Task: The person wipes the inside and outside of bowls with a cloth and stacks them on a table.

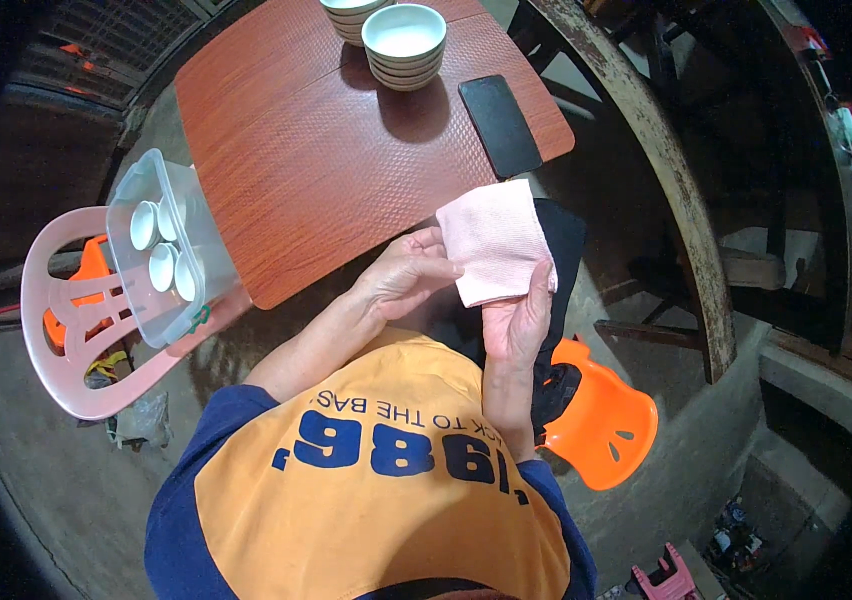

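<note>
A pink ribbed cloth (499,236), folded into a rough square, is held over my lap, just off the table's near edge. My left hand (411,274) has its thumb on the cloth's left edge, with its fingers curled beside and partly behind it. From below, my right hand (517,319) grips the lower right corner, thumb on top and the other fingers hidden underneath. Beyond the cloth, a black smartphone (501,126) lies on the brown wood-grain table (283,165). A stack of white bowls (405,45) stands farther back, beside a second bowl stack (354,19) cut by the frame.
At left, a clear plastic bin (208,232) with several small white cups (163,266) rests on a pink plastic chair (69,375). An orange plastic chair (613,427) is at my right. A worn wooden beam (666,142) curves along the right side.
</note>
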A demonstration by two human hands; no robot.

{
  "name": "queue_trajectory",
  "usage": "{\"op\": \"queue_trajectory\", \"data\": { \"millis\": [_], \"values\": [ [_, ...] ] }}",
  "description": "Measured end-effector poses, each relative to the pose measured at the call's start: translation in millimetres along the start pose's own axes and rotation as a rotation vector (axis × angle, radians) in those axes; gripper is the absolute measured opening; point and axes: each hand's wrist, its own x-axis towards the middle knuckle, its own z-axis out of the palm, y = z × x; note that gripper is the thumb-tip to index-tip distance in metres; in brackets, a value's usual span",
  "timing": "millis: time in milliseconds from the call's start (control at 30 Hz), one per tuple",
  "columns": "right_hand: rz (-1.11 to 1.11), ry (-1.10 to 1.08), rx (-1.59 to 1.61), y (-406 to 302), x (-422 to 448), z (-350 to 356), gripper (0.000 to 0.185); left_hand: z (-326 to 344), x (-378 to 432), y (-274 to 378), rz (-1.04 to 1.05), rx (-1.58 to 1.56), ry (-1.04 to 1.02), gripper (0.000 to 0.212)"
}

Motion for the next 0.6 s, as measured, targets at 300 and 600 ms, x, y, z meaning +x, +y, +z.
{"op": "queue_trajectory", "data": {
  "millis": [300,600],
  "values": [
    [0.005,0.002,0.037,-3,1,5,0.042,-5,7,-3,-0.035,-0.189,0.041,0.037],
    [0.053,-0.026,-0.297,-17,3,-7,0.035,-26,10,1,0.378,0.359,0.146,0.041]
  ]
}}
